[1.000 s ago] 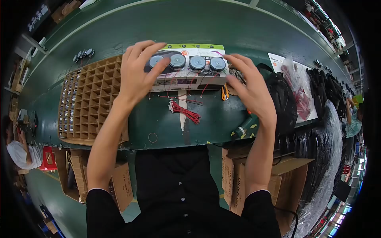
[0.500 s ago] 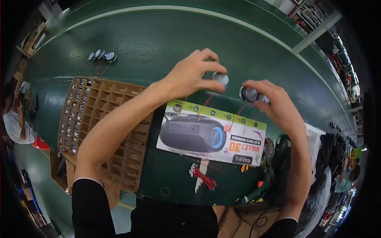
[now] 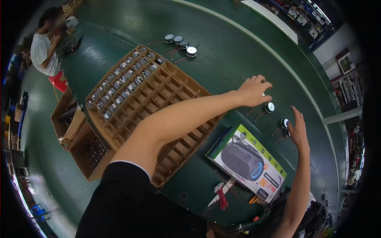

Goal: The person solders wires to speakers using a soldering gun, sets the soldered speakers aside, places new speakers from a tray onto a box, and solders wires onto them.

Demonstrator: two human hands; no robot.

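Note:
Past the far edge of the printed speaker box (image 3: pixel 250 160), my left hand (image 3: pixel 255 91) reaches over the green table with its fingers apart. A round silver speaker (image 3: pixel 269 107) with red wires rests just below its fingertips; another is mostly hidden under the hand. My right hand (image 3: pixel 298 129) is spread beside two more round speakers (image 3: pixel 284 123), the lower one partly behind its thumb. Under my left arm lies a cardboard divider tray (image 3: pixel 156 85), its left rows filled with round parts. Several wired speakers (image 3: pixel 191 51) stand beyond the tray.
A bundle of red wires (image 3: pixel 223 199) and orange-handled cutters (image 3: pixel 254 199) lie near the speaker box. Open cartons (image 3: pixel 85 152) stand below the table's left edge. A person in a white shirt (image 3: pixel 43 55) is at the far left.
Both hands have set the speakers down on the table beyond the printed box and opened. The view has turned, bringing the tray and the seated co-worker further into sight.

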